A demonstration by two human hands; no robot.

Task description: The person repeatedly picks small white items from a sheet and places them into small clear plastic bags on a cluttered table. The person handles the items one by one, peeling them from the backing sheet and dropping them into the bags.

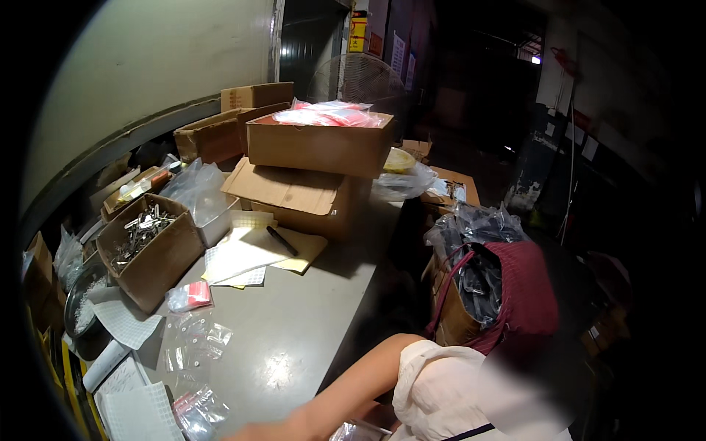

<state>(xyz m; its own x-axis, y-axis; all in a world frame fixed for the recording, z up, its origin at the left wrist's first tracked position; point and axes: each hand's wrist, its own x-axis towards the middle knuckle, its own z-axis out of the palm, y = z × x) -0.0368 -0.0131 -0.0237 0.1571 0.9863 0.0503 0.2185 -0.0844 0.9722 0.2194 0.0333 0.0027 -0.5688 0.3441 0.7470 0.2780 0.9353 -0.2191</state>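
My right forearm (346, 389) reaches leftward from a cream sleeve along the lower edge. Only the blurred back part of my right hand (268, 431) shows; its fingers are cut off by the frame, so what they hold is hidden. Nearest to it on the grey table lies a pile of clear plastic bags with some red (200, 413). Small clear zip bags (197, 342) are spread farther up, below a red-and-clear packet (190, 295). Beneath my arm, part of another clear plastic bag (358, 432) shows. My left hand is out of view.
A carton of metal pieces (151, 257) stands left, near a bowl of white bits (87, 305) and paper sheets (140, 411). A black marker (282, 241) lies on papers. Stacked cartons (316, 151) stand behind. Beyond the table's right edge, a maroon bag (526, 287) rests against a carton.
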